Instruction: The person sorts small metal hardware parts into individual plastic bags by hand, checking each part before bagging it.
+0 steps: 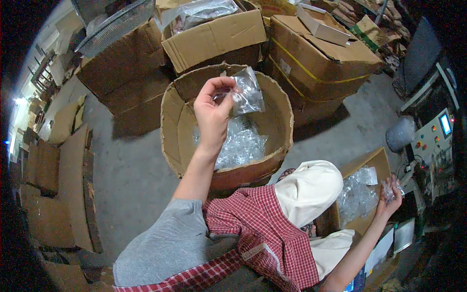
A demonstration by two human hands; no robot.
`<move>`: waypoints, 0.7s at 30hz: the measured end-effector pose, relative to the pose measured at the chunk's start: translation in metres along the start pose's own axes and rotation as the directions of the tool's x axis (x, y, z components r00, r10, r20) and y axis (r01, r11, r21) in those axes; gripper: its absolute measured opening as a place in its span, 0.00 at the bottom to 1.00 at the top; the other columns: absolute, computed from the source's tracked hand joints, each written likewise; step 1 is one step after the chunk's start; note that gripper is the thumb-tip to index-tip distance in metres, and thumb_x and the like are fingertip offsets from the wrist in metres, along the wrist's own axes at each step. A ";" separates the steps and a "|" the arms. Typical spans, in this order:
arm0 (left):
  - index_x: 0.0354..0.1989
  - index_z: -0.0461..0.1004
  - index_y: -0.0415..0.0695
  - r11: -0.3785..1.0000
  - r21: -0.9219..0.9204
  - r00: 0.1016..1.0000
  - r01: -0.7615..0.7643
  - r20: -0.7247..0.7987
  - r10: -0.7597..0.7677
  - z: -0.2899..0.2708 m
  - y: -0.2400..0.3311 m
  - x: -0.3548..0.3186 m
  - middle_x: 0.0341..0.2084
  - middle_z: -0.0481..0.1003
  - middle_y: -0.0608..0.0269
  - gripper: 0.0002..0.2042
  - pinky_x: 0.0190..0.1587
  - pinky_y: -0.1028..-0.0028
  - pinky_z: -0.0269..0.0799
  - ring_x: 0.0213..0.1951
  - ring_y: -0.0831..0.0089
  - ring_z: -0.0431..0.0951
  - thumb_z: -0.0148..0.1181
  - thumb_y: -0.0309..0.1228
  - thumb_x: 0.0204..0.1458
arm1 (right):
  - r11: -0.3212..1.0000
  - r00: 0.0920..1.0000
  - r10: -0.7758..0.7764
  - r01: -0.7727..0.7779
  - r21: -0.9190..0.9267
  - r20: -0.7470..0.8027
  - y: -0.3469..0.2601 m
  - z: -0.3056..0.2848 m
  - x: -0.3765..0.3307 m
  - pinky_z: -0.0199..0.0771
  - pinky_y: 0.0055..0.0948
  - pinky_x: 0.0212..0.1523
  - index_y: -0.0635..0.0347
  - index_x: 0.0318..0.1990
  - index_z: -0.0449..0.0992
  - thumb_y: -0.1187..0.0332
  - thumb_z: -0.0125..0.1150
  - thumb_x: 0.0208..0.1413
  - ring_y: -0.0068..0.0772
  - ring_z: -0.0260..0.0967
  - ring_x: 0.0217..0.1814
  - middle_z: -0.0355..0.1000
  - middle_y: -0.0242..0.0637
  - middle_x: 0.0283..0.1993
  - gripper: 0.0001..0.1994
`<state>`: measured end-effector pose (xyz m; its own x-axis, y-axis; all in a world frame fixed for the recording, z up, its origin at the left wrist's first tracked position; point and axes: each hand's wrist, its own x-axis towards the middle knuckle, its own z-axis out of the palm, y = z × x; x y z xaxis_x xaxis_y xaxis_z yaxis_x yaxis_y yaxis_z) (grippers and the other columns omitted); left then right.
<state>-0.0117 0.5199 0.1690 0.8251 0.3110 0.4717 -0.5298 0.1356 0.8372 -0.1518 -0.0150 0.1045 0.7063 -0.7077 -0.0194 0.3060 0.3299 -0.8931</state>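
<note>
My left hand (214, 109) is raised over a large open cardboard box (181, 131). Its thumb and fingers pinch a small clear plastic bag (249, 92); the contents are hard to make out. Down in that box lies a heap of similar clear bags (240, 144). Off to the right, my right hand (390, 197) is at the edge of a smaller cardboard box (378, 163), with its fingers curled round another clear plastic bag (387, 189). More clear bags (357, 197) fill the smaller box, one with a white label.
Behind the large box stand a carton with plastic on top (214, 41) and a yellow-strapped carton (311, 68). Flattened cardboard (73, 190) leans at the left. A control panel with a lit screen (443, 125) is at the right, near a clear plastic roll (401, 134).
</note>
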 end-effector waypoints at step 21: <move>0.42 0.73 0.35 0.917 -0.008 0.763 0.399 0.557 -0.327 0.105 0.029 -0.033 0.34 0.80 0.53 0.08 0.38 0.70 0.81 0.34 0.72 0.81 0.59 0.24 0.54 | 0.990 0.985 0.138 -0.134 -0.050 0.105 -0.018 0.013 -0.016 0.79 0.43 0.44 0.65 0.57 0.64 0.73 0.57 0.44 0.41 0.73 0.50 0.70 0.46 0.55 0.28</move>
<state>-0.0333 0.4145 0.2068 0.9127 -0.3306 0.2401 -0.1580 0.2564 0.9536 -0.1604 -0.0011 0.1269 0.8050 -0.5855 -0.0955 0.1762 0.3897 -0.9039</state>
